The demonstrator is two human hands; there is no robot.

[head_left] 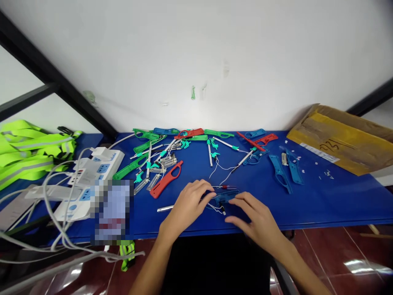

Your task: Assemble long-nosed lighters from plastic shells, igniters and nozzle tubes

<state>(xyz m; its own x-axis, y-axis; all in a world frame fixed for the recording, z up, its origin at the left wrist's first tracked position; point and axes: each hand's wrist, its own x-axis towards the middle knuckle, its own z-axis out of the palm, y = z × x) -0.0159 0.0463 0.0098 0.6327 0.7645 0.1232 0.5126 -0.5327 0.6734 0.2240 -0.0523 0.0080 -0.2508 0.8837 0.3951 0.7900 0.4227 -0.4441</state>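
In front of me at the table's near edge lies a blue see-through lighter casing half (227,197), with thin white wires (215,208) and a small black-and-white part (222,210) beside it. My left hand (192,200) is closed at the casing's left end, thumb and forefinger close together; its palm hides part of the lighter. A metal lighter tube (165,209) sticks out to the left from beneath this hand. My right hand (253,215) is open at the casing's right end, forefinger at its edge and thumb apart. A red-handled screwdriver (229,187) lies just behind the casing.
Green, red and blue casing halves (167,180) and wired tubes lie along the back of the blue table (307,205). A cardboard box (340,141) stands right. On the left are a power strip (92,184), cables, a blurred phone-like object (113,213) and yellow reflective straps (30,151).
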